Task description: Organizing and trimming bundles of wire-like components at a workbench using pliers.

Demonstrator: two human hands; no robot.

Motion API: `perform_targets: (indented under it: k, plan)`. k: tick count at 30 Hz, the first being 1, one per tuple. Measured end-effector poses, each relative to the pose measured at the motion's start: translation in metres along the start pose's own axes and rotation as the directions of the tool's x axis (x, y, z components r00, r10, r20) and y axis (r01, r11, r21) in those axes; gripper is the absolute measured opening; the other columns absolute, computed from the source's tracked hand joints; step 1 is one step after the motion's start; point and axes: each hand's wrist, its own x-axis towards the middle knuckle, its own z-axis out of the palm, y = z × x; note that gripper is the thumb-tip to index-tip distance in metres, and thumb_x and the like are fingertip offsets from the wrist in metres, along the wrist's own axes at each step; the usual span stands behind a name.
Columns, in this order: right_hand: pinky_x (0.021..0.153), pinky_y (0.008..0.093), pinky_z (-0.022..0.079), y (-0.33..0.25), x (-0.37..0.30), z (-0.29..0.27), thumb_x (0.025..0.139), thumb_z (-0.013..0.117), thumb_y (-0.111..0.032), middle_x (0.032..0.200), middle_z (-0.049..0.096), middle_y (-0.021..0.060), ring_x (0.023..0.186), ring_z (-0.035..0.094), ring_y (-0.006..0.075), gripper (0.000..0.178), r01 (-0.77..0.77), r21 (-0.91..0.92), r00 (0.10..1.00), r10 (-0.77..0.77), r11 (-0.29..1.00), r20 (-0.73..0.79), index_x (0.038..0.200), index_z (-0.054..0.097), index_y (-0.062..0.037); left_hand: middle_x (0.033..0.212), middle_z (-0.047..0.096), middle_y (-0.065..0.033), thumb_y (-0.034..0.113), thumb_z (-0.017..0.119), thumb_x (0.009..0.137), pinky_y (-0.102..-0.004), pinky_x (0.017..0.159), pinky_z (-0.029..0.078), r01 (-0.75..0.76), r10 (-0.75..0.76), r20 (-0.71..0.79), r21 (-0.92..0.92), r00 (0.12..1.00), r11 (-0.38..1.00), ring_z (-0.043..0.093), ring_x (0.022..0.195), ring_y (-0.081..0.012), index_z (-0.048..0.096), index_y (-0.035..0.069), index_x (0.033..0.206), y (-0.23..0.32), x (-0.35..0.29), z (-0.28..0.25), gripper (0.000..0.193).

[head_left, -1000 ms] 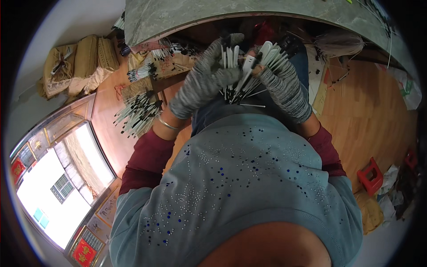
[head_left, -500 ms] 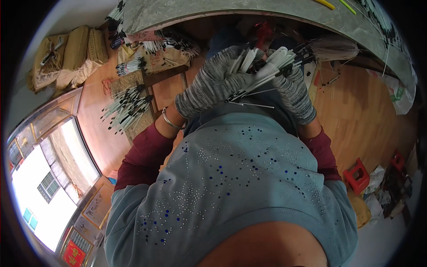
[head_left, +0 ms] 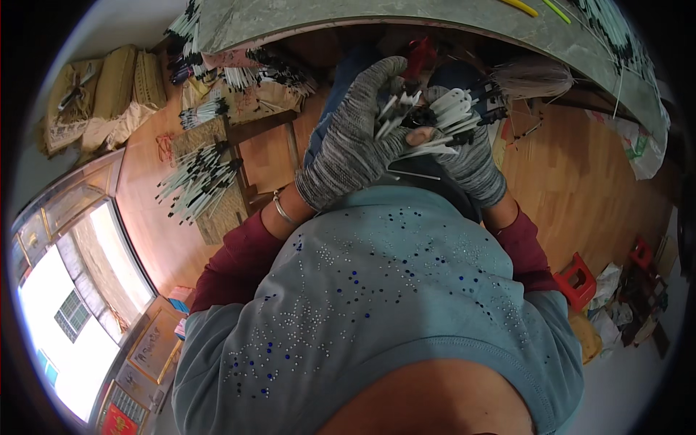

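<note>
Grey knitted gloves cover both my hands, which are close together over my lap. My right hand [head_left: 473,161] is wrapped round a bundle of thin white sticks with black ends [head_left: 455,109]; its fingers are partly hidden under the bundle. My left hand [head_left: 355,138] curves round the left side, with more white sticks [head_left: 396,112] between its thumb and fingers. Its bare thumb tip presses on the bundle. A loose white stick [head_left: 413,175] lies across my lap just below the hands. Something red [head_left: 419,58] shows beyond my left fingertips, too unclear to name.
A grey stone-patterned table [head_left: 326,22] curves across the far side, with more sticks [head_left: 605,29] at its right. Left of me, a low wooden bench [head_left: 217,226] bears a stick pile [head_left: 199,181]. Woven sacks [head_left: 112,87] lie far left. A red stool [head_left: 576,281] stands at right.
My left hand has tilted more upright, its fingers reaching farther out, and its bare thumb tip now shows on the bundle. The bundle has turned slightly in my hands.
</note>
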Motion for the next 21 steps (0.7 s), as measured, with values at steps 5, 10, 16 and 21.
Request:
perform_targets:
  k: [5, 10, 16, 21]
  plan:
    - [0.061, 0.0249, 0.04, -0.009, 0.003, 0.004, 0.065, 0.062, -0.023, 0.071, 0.052, 0.0035, 0.067, 0.051, 0.0137, 0.025, 0.002, -0.165, 1.0, -0.005, 0.986, -0.022, 0.078, 0.053, -0.0033, 0.098, 0.047, -0.0084, 0.005, 0.064, 0.062, -0.0248, 0.071, 0.042, 0.145, -0.105, 0.112, -0.456, 0.988, 0.878, 0.05, 0.086, -0.0161, 0.035, 0.004, 0.111, 0.017, 0.0, -0.011, 0.056]
    - [0.058, 0.0258, 0.04, -0.008, 0.002, 0.009, 0.061, 0.065, -0.024, 0.067, 0.051, 0.004, 0.064, 0.05, 0.0137, 0.027, 0.163, -0.246, 0.982, -0.133, 0.955, 0.133, 0.073, 0.052, -0.0039, 0.089, 0.053, -0.0075, 0.014, 0.062, 0.064, -0.0242, 0.071, 0.042, 0.425, -0.114, 0.446, -0.699, 0.888, 0.576, 0.053, 0.077, -0.0137, 0.047, 0.002, 0.1, -0.013, -0.003, -0.033, 0.04]
    - [0.059, 0.0251, 0.041, -0.016, -0.004, 0.003, 0.061, 0.066, -0.022, 0.068, 0.051, 0.0036, 0.064, 0.05, 0.0134, 0.025, 0.166, -0.27, 0.981, -0.132, 0.949, 0.139, 0.071, 0.052, -0.0044, 0.074, 0.055, -0.0048, 0.015, 0.06, 0.067, -0.0218, 0.064, 0.042, 0.426, -0.17, 0.646, -0.262, 0.744, 0.866, 0.052, 0.07, -0.0105, 0.054, 0.001, 0.082, -0.022, 0.003, -0.039, 0.021]
    - [0.062, 0.0249, 0.041, -0.014, -0.006, -0.002, 0.06, 0.067, -0.018, 0.07, 0.052, 0.0032, 0.066, 0.051, 0.0134, 0.024, 0.133, -0.163, 0.986, -0.114, 0.978, 0.122, 0.073, 0.052, -0.0045, 0.068, 0.053, -0.0026, 0.015, 0.061, 0.067, -0.0214, 0.059, 0.041, 0.251, -0.125, 0.546, -0.163, 0.828, 0.954, 0.05, 0.064, -0.0085, 0.055, 0.001, 0.075, -0.009, 0.01, -0.027, 0.017]
